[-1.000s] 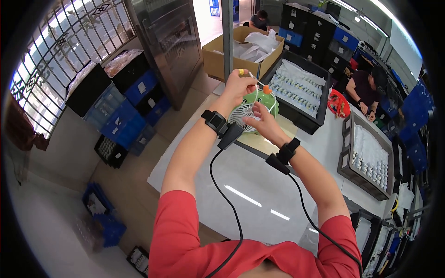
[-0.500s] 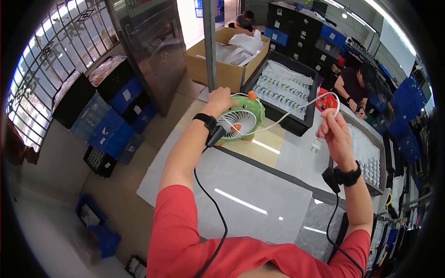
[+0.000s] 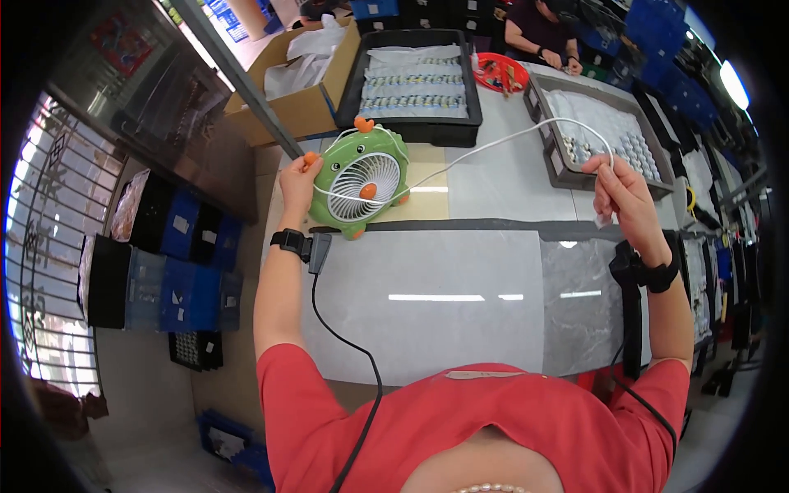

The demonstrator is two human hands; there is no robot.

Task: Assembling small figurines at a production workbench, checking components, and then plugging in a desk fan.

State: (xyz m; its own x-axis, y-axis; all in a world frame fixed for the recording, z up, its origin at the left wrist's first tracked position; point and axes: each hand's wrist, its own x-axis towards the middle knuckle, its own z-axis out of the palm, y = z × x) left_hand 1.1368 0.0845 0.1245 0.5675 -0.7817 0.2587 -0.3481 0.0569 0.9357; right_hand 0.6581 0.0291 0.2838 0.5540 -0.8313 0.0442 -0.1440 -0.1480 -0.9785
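Note:
A green cartoon-shaped desk fan [image 3: 339, 211] with a white round grille, orange feet and an orange crest leans to one side on the near-left part of the table. My left hand [image 3: 297, 187] is closed on the fan's left edge, by an orange knob. From the fan a white power cord [image 3: 514, 140] runs across the grille and arches to the right. My right hand [image 3: 622, 193] pinches this cord out to the right, above the table. Just below those fingers a small white piece shows, probably the plug, mostly hidden.
Behind the fan stand a cardboard box [image 3: 329, 86] with white wrapping and a black tray [image 3: 411, 131] of small parts in rows. A red basin [image 3: 491, 59] and a grey crate [image 3: 567, 174] lie to the right. A metal post [image 3: 238, 74] rises at left. A co-worker [image 3: 538, 33] sits across.
My view has turned, so the table sits differently. The fan now leans over, with my left hand on its side instead of its top. My right hand has drawn the cord farther from the fan.

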